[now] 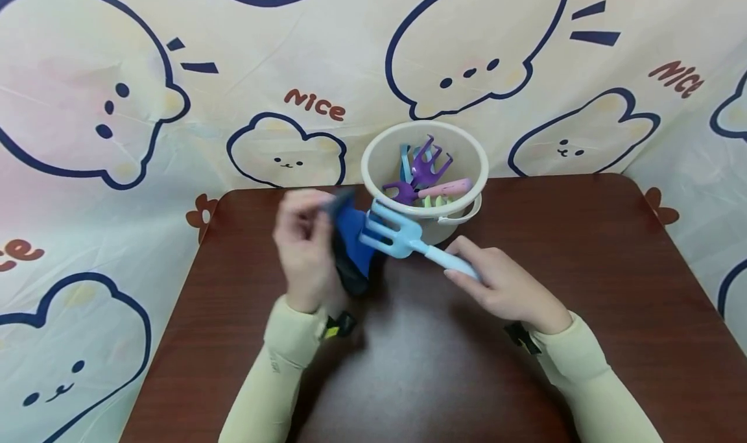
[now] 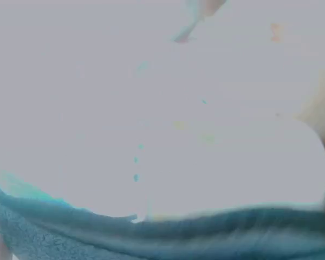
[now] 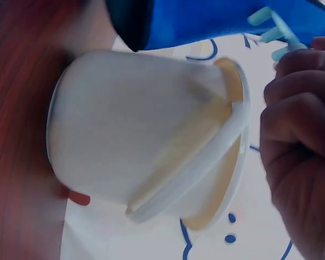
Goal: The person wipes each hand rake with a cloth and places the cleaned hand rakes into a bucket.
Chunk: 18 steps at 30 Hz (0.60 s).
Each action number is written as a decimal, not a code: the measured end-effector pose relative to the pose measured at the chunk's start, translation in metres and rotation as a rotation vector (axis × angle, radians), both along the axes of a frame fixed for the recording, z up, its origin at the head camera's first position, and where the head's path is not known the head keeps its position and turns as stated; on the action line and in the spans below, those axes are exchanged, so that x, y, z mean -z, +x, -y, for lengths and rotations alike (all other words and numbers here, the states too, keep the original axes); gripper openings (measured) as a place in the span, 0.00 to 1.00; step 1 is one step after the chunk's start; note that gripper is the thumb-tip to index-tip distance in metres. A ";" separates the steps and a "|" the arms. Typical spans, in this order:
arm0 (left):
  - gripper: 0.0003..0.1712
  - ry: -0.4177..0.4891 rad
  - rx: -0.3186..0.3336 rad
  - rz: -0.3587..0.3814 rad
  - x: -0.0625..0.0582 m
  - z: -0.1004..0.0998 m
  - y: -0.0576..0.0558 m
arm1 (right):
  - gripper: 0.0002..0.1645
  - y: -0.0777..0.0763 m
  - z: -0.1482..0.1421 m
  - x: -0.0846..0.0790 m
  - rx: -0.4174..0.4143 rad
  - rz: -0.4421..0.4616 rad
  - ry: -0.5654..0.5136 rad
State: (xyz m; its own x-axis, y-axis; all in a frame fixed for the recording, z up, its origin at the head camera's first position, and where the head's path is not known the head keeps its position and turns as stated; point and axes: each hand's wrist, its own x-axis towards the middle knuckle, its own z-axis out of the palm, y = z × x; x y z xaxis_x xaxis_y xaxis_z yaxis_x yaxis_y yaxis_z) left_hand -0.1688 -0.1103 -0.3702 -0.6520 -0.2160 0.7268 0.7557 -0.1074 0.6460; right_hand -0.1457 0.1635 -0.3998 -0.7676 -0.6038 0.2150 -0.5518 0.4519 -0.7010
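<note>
My left hand (image 1: 306, 251) pinches the top edge of a blue and black pouch-like piece (image 1: 353, 235), blurred, whose exact kind I cannot tell. My right hand (image 1: 502, 281) grips the handle of a light blue toy garden fork (image 1: 399, 232), its tines pointing left in front of the blue side. In the right wrist view the fork's tines (image 3: 271, 32) overlap the blue surface (image 3: 200, 21), and the fingers curl around the handle. The left wrist view is washed out; a bluish fabric-like edge (image 2: 162, 238) crosses its bottom.
Behind the hands a white bucket (image 1: 367, 170) with a side handle stands at the table's back edge. It holds a purple fork-like tool (image 1: 426, 167), a pink handle (image 1: 446, 189) and other small pieces. A brown wooden table (image 1: 408, 378) lies below; a printed cloth (image 1: 262, 54) hangs behind.
</note>
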 end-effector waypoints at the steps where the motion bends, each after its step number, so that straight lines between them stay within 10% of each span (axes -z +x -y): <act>1: 0.07 -0.182 -0.065 -0.056 0.004 -0.007 0.002 | 0.09 0.001 0.003 0.001 -0.004 -0.013 0.029; 4: 0.07 -0.705 -0.209 -0.242 0.021 -0.026 0.007 | 0.09 0.004 0.010 0.003 -0.023 -0.060 0.085; 7: 0.09 -0.932 -0.287 -0.342 0.033 -0.038 0.006 | 0.09 0.006 0.014 0.005 -0.030 -0.098 0.108; 12: 0.08 -0.809 -0.322 -0.239 0.039 -0.035 -0.001 | 0.10 0.006 0.013 0.005 -0.033 -0.100 0.112; 18: 0.06 -0.564 -0.131 0.059 0.035 -0.014 -0.015 | 0.11 0.007 0.009 0.001 -0.035 -0.050 0.120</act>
State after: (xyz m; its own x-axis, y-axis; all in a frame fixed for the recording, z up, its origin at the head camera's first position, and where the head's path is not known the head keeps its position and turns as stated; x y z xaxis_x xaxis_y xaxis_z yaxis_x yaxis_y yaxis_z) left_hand -0.1835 -0.0959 -0.4050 -0.6891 0.1129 0.7158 0.7003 0.3576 0.6178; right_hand -0.1386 0.1549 -0.4012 -0.7356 -0.6540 0.1764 -0.6014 0.5108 -0.6143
